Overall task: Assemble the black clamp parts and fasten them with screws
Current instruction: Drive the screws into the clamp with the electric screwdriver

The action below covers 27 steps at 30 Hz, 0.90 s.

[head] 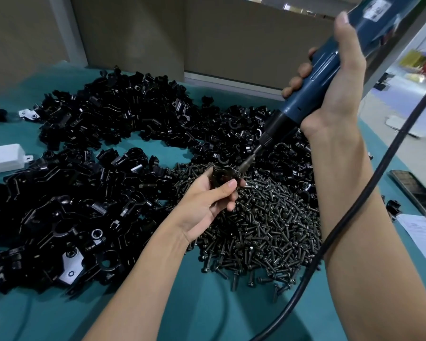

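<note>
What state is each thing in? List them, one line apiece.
left hand: holds the clamp
right hand: grips the electric screwdriver
clamp: held above the screws
electric screwdriver: tilted, bit at the clamp
screws: loose pile
clamp parts: loose heaps
phone: lying flat, screen dark

The left hand (207, 200) partly hides the blurred clamp (221, 177).

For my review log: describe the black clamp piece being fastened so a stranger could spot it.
Start at the teal table with its heap of dark metal screws. Over the heap's far edge, the left hand pinches one small black clamp piece. Unlike the piled clamp parts, it is off the table, touched by the bit of the blue electric screwdriver.
</note>
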Each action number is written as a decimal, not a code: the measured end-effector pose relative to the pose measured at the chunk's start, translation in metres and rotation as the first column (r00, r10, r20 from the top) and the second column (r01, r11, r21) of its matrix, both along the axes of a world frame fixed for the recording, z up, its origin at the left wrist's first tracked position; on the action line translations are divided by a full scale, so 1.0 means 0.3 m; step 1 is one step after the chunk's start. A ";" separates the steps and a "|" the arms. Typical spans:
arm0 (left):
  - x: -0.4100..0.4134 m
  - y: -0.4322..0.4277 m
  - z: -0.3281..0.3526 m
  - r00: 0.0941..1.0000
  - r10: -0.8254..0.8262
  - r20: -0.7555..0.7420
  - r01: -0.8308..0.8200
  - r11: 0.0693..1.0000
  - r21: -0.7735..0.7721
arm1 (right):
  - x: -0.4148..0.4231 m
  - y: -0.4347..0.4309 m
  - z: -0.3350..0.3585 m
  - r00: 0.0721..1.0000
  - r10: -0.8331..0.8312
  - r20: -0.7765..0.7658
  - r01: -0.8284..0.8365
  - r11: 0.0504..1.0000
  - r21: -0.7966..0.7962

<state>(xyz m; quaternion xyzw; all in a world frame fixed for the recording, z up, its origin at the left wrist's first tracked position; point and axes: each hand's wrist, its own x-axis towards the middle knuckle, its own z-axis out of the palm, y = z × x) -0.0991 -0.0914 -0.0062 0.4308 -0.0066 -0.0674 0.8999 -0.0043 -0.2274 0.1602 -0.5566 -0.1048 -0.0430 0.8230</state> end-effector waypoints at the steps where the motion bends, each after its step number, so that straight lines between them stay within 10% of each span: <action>1: -0.001 0.001 0.000 1.000 -0.020 0.002 0.020 1.000 0.001 | -0.002 0.001 0.000 1.000 -0.005 0.000 0.005 1.000 -0.003; 27: -0.012 -0.015 0.022 0.995 0.098 0.015 -0.099 0.964 0.248 | 0.007 0.077 0.003 0.991 0.134 -0.028 -0.136 0.985 -0.104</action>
